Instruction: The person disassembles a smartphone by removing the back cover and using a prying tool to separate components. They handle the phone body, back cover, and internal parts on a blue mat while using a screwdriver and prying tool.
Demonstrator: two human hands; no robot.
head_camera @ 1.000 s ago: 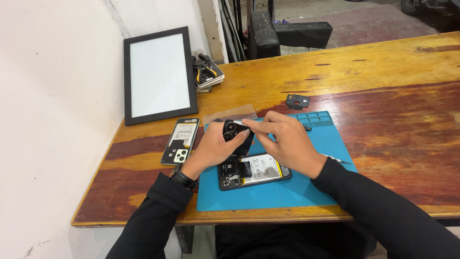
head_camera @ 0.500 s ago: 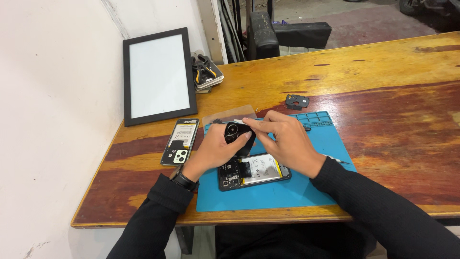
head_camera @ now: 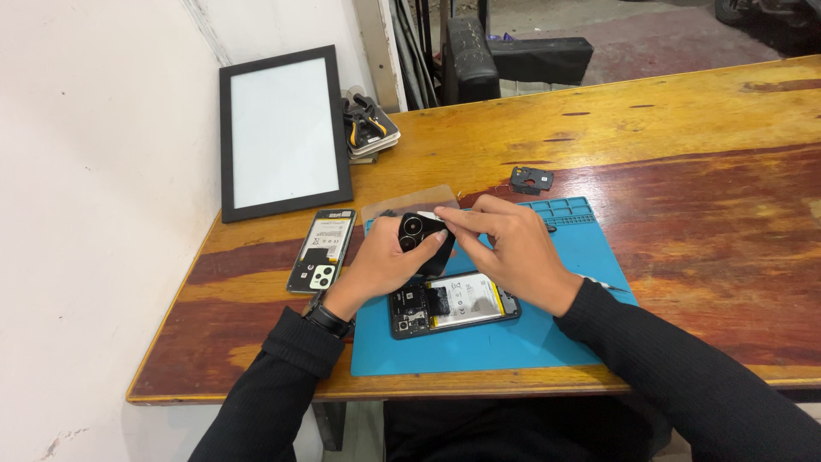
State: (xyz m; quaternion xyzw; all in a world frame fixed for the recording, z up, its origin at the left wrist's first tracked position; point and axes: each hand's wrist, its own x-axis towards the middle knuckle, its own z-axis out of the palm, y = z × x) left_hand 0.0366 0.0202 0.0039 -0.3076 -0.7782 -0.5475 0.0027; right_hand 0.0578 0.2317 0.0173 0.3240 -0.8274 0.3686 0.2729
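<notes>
Black camera cover sat above the blue mat, gripped in my left hand; my right hand pinched its edge, possibly peeling film.

Glossy varnished wooden table; matt blue rubbery mat; shiny black plastic camera cover.

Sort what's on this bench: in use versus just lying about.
In use: camera cover held by left hand and right hand; opened phone; blue mat.

Lying about: framed panel; back cover; pliers; black part.
</notes>
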